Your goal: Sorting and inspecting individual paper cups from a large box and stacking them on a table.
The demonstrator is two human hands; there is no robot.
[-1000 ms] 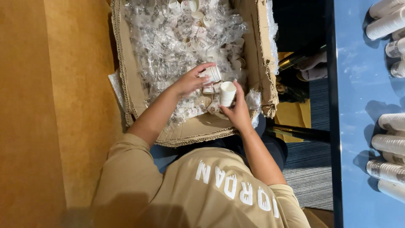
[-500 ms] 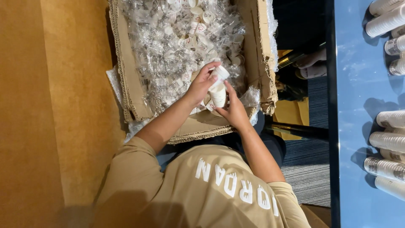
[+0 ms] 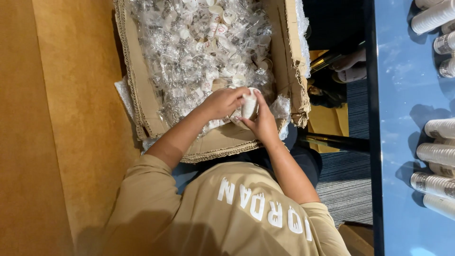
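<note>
An open cardboard box [image 3: 142,102] rests against my lap, filled with several small white cups in clear plastic wrap [image 3: 199,47]. My right hand [image 3: 263,124] grips a short stack of small white cups [image 3: 250,103] from below, just above the box's near edge. Coming from the left, my left hand [image 3: 222,102] closes its fingers over the top of that same stack. Both forearms reach out from my tan short-sleeved shirt [image 3: 227,213].
A blue table [image 3: 403,118] runs down the right side, with stacks of paper cups lying at its top right [image 3: 433,16] and lower right [image 3: 438,156]. An orange-brown wooden surface [image 3: 57,118] lies left. Someone's foot [image 3: 348,61] shows beyond the box, above dark striped carpet [image 3: 346,180].
My left hand has come off the pile of wrapped cups and moved right onto the stack in my right hand. The right hand has stayed near the box's front edge.
</note>
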